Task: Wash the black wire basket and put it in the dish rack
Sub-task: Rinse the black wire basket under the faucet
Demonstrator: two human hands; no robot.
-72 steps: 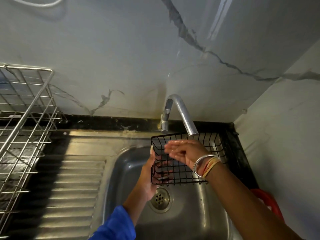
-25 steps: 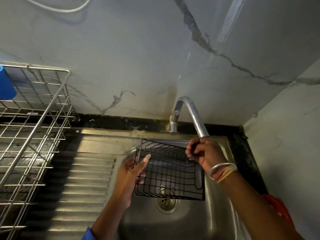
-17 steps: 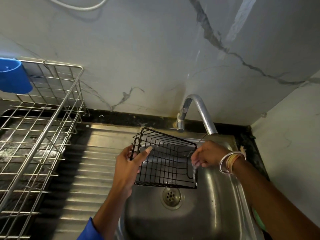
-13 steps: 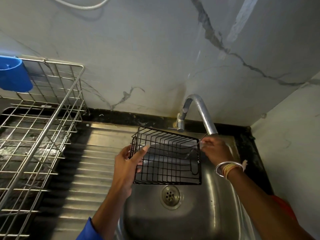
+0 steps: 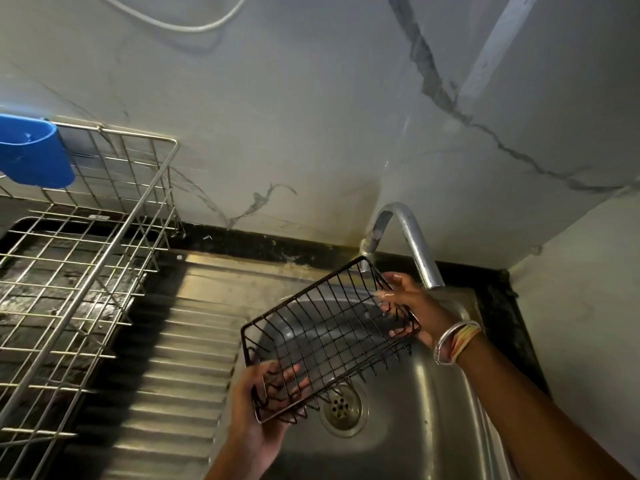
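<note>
Black wire basket (image 5: 329, 337): rectangular, an open grid of thin dark wires with small loops along its lower edge. It is held tilted in the air over the steel sink (image 5: 398, 441), by 2 hands. The left hand (image 5: 259, 420) grips its 7 o'clock end, fingers inside the mesh. The right hand (image 5: 412, 306) grasps its 1 o'clock end, beside the faucet (image 5: 412, 244). The dish rack (image 5: 86, 271) stands at 9 o'clock, well apart.
</note>
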